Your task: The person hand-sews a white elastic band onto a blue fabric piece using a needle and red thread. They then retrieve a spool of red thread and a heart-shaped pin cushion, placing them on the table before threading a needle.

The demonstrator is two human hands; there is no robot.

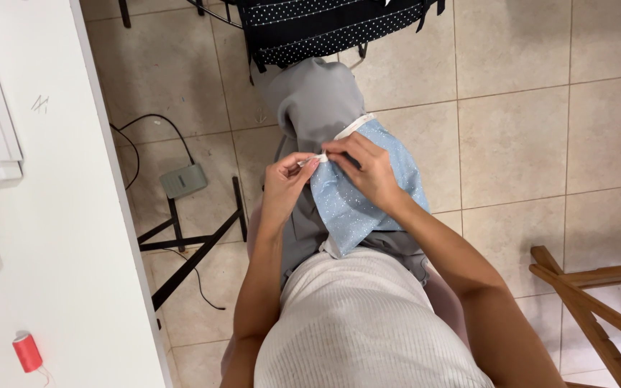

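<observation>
My left hand [283,181] and right hand [365,169] both pinch the white edge [346,131] of the blue cloth [357,205] on my lap, right of the white table [59,237]; open floor [526,144] lies beyond.

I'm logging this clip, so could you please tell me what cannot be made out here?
Head view only:
- What the left hand and right hand pinch at the blue fabric edge: too small, covered by fingers.
- Fabric's lower part: hidden behind the right forearm.
- Wooden frame: cut off by the right edge.
</observation>
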